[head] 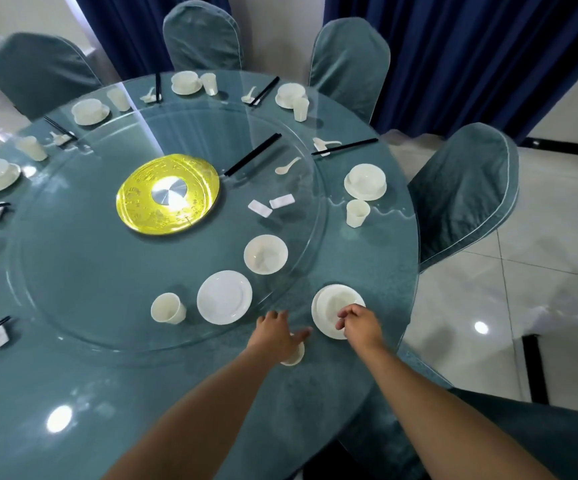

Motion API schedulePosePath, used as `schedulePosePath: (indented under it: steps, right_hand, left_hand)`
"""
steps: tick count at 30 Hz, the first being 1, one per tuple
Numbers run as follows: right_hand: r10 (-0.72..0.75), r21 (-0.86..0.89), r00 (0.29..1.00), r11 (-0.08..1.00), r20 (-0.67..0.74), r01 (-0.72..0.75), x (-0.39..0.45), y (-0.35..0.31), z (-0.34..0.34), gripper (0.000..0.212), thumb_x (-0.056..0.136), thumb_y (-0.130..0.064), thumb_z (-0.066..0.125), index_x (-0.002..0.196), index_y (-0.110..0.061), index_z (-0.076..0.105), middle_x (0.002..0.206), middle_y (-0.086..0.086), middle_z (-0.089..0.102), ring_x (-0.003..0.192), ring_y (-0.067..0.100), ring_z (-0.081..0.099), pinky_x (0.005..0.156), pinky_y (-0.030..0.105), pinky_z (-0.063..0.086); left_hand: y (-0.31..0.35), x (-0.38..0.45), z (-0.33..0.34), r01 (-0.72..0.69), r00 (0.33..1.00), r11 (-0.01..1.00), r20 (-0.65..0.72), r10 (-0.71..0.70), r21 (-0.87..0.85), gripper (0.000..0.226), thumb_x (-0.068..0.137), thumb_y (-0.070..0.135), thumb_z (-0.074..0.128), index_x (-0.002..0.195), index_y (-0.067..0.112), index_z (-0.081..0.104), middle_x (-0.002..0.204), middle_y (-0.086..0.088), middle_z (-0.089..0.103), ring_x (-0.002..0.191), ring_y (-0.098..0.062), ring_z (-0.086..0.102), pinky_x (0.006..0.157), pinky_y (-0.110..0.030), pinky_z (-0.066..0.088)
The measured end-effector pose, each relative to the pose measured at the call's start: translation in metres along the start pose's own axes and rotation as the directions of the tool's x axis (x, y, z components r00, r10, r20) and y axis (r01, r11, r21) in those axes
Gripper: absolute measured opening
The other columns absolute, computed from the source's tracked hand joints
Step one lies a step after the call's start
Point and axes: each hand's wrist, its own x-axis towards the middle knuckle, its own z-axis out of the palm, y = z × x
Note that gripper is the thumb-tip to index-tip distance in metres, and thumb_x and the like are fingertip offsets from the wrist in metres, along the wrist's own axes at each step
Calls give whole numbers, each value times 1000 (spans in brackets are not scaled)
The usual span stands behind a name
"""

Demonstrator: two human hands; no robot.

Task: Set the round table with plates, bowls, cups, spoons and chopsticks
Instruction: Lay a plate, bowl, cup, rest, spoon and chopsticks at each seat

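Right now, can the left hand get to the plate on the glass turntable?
Probably yes. The left hand rests over a cup just outside the turntable's rim, and nothing stands between it and the plate.

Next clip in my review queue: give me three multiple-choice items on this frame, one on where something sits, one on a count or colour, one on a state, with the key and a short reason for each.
1. Where is the lone plate with no bowl on it?
A. on the glass turntable, between a cup and an empty bowl
B. on a chair seat
C. on the gold centre disc

2. How many white rests lie on the turntable?
A. none
B. two
C. five

3. What is the right hand doing?
A. lifting chopsticks
B. resting flat on the floor
C. at the rim of a bowl set on a plate

Key: 1 A, the plate lies on the glass with the cup to its left and the bowl up to its right. 2 B, two small white pieces sit side by side right of the gold disc. 3 C, its fingers curl over the near edge of the bowl on the plate.
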Motion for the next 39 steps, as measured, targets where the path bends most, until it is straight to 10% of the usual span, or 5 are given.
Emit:
schedulePosePath:
  steps: [6,13,39]
  right_hand:
    - [-5,-19,1000,1000,-22,5,14,-7,-5,34,77,5,40,72,-18,64,65,3,70,58,15,52,59,25,40]
    - [-25,-32,999,999,-33,24,23,-12,0,34,81,2,40,72,-20,63,65,0,68,59,14,53,66,29,43]
    - [-121,-224,986,964,111,144,2,-76,73,30,84,0,39,79,-15,64,73,6,71,71,20,60,64,29,47]
  left_hand:
    - [1,41,-28,-99,995,981,-2,101,168,52,100,24,40,147,3,36,155,-19,28,145,-36,23,120,-42,21]
    - [-6,63,-24,-125,983,902,174,57,413,56,99,16,37,153,6,25,162,-20,3,150,-41,-3,122,-46,6]
    - [-125,-18,-39,201,974,960,68,-217,194,59,96,9,39,152,1,22,157,-16,19,147,-30,20,119,-44,25]
